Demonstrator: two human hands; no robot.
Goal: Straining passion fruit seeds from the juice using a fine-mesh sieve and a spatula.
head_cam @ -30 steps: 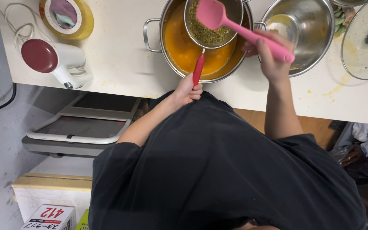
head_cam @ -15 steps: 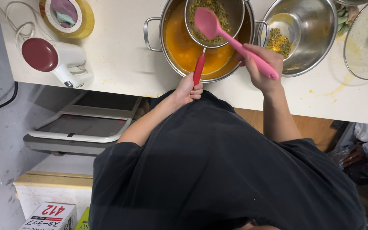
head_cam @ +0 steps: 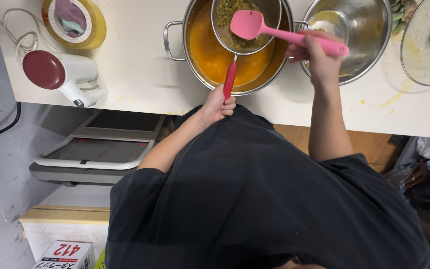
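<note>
My left hand (head_cam: pixel 218 105) grips the red handle of a metal strainer (head_cam: pixel 245 20) held over a steel pot (head_cam: pixel 195 60) of orange liquid. Green-yellow pulp lies in the strainer. My right hand (head_cam: pixel 319 57) holds a pink spatula (head_cam: pixel 274 31) by its handle, its blade just above the pulp. Both arms reach forward from my dark shirt over the white counter (head_cam: pixel 140 65).
A steel bowl (head_cam: pixel 369 30) stands right of the pot, and a glass lid (head_cam: pixel 429 40) lies at the far right. A white appliance with a dark red cap (head_cam: pixel 60 74) and a yellow round container (head_cam: pixel 75 22) sit at the left. A stepladder (head_cam: pixel 95 149) stands below the counter.
The spatula blade has moved left and down toward the pulp in the strainer. My left hand has kept the strainer steady over the pot.
</note>
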